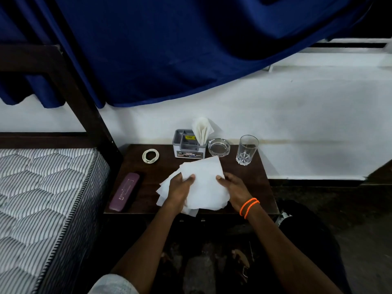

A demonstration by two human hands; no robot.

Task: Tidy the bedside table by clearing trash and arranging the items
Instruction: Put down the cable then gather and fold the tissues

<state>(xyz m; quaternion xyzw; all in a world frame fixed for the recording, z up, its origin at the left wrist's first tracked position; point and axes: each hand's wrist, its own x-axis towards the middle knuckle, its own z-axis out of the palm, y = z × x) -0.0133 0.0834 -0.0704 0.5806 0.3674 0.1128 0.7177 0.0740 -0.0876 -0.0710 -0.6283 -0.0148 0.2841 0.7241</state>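
Note:
A loose stack of white paper sheets (204, 183) is held just above the dark wooden bedside table (258, 187). My left hand (179, 188) grips its left side with the thumb on top. My right hand (234, 188), with orange bands at the wrist, grips its right edge. Behind the sheets stand a grey organiser box (187, 145) with a folded white tissue (201, 129) sticking up, a glass ashtray (219, 147) and an upright drinking glass (247, 150). A coiled white cable (150, 156) lies at the back left. A purple case (124, 192) lies along the left edge.
A bed with a striped mattress (42, 187) and dark frame post (84, 98) stands close on the left. A blue curtain (169, 49) hangs over the white wall behind. Dark floor lies to the right of the table.

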